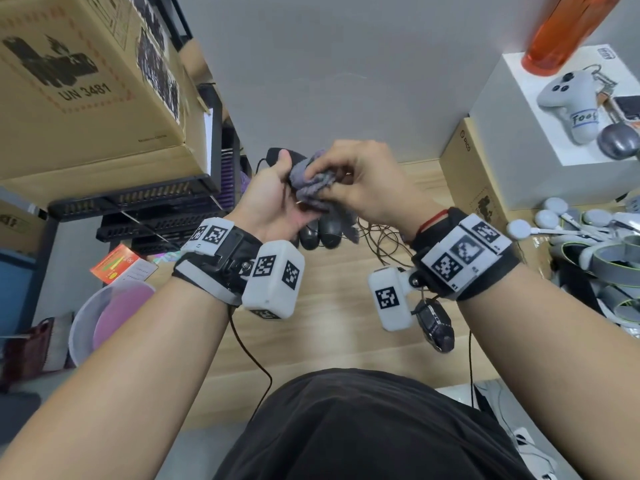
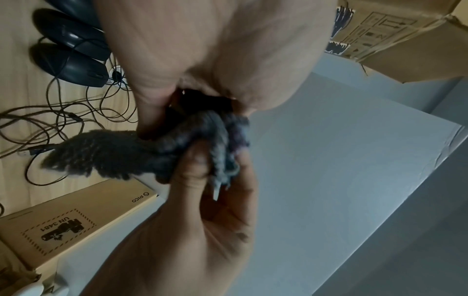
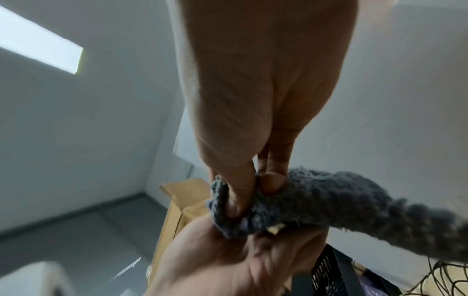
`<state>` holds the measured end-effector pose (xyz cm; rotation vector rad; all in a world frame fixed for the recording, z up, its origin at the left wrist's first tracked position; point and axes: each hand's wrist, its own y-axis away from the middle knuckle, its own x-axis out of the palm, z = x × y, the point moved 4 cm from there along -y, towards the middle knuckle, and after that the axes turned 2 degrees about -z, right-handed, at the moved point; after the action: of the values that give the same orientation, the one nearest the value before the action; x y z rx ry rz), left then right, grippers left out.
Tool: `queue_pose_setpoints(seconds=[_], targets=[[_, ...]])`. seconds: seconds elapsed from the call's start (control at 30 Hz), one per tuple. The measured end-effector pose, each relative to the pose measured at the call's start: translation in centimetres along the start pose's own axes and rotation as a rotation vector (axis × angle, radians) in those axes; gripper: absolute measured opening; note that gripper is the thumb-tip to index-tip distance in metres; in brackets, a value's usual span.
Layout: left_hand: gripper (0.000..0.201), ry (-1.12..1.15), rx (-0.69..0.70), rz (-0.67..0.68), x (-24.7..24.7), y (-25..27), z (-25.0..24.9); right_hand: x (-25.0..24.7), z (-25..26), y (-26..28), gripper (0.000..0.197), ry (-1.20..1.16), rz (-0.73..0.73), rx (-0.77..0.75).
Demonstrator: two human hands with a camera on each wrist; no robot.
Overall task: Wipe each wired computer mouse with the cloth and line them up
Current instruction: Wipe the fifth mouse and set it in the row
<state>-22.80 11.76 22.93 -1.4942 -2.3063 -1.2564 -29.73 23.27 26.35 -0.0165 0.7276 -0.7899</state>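
My left hand [image 1: 277,192] grips a black wired mouse [image 1: 282,155] lifted above the wooden table [image 1: 329,327]. My right hand [image 1: 341,176] pinches a bunched grey cloth [image 1: 310,183] against the mouse. In the left wrist view the cloth [image 2: 113,154] hangs from the right hand's fingers [image 2: 197,172], and little of the mouse [image 2: 202,100] shows. The right wrist view shows the thumb and fingers [image 3: 238,192] dug into the cloth [image 3: 316,200]. Two black mice [image 1: 309,237] [image 1: 330,233] lie side by side under my hands. A dark patterned mouse [image 1: 434,327] lies near my right wrist.
Tangled cables [image 1: 381,240] spread behind the two mice. Cardboard boxes [image 1: 86,81] and black crates [image 1: 138,199] stand to the left. A brown box [image 1: 474,178], a white box [image 1: 554,133] with a controller and an orange bottle [image 1: 561,29] stand right, beside piled grey gear [image 1: 595,244].
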Motion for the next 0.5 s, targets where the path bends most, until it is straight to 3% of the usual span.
queue_pose_setpoints(seconds=[0.1,0.33,0.5], targets=[[0.061,-0.023,-0.008,-0.009,0.1,0.0,0.2,1.0,0.8,0.3,0.018,0.026,0.106,-0.065],[0.057,0.019,-0.022,0.077,0.0,-0.1,0.4,-1.5,-2.9,-0.4,0.031,-0.090,-0.036,0.130],[0.052,-0.008,-0.014,0.057,0.1,-0.4,0.7,0.1,-0.7,-0.2,0.024,-0.121,0.107,0.040]])
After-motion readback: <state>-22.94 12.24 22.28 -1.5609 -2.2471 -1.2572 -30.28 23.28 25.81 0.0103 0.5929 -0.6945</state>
